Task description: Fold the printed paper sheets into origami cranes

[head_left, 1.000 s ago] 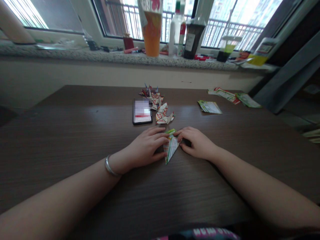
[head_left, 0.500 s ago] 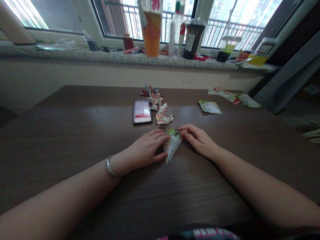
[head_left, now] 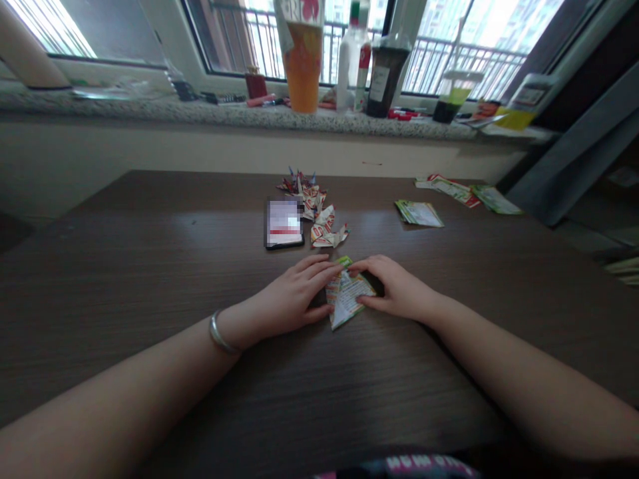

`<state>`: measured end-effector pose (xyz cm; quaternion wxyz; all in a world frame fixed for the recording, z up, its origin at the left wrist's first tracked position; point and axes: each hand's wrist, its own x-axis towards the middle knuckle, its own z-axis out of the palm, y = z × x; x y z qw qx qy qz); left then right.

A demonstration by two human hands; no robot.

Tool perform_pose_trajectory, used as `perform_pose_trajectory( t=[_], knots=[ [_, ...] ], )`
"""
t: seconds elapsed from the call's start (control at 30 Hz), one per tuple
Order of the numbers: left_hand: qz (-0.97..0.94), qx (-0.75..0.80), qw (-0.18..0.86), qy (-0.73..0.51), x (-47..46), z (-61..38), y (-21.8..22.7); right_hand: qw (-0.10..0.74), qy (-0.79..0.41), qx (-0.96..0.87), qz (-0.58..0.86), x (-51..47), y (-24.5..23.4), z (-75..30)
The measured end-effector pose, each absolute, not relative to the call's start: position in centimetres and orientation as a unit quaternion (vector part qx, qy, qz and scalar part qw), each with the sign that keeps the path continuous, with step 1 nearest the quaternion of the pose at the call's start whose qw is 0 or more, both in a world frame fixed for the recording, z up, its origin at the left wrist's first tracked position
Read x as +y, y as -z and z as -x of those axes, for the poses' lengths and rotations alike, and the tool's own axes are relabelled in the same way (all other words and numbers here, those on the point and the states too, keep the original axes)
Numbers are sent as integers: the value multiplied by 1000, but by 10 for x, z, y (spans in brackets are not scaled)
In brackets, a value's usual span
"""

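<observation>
1. Folded green-and-white printed paper [head_left: 349, 299], its near end a point, lies flat on the dark brown wood-grain table [head_left: 200, 399], to the right of the black-edged rectangular phone [head_left: 284, 226] and nearer the person.
2. Left hand [head_left: 302, 289]: open, palm down, fingers laid over the paper's left part; a silver metal bangle [head_left: 222, 332] circles its wrist.
3. Right hand [head_left: 392, 286]: open and curved, thumb and fingertips set apart, touching the paper's right part.
4. Cream-and-red folded paper pieces [head_left: 328, 229] sit just right of the phone, with dark red, spiky folded pieces [head_left: 298, 181] just behind it.
5. Green-and-white flat paper stack [head_left: 419, 214]: well right of the phone.
6. Speckled grey stone windowsill [head_left: 200, 116]: beyond the phone, bearing a tall clear cup of orange drink [head_left: 303, 73].
</observation>
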<state>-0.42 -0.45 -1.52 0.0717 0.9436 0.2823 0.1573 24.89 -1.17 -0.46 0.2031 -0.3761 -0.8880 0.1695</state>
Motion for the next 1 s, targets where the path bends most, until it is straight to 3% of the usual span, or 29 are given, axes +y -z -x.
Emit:
perform_pose_trajectory(
  t=[0.27, 0.6, 1.0],
  knots=[
    [-907, 303, 154, -247, 1, 9, 8, 190, -153, -884, 400, -15, 6, -248],
    [-957, 230, 12, -176, 0, 12, -1, 191, -130, -889, 395, -13, 4, -251],
    [-959, 255, -23, -125, -7, 7, -1, 133, -47, -932, 334, -14, -1, -256]
  ],
)
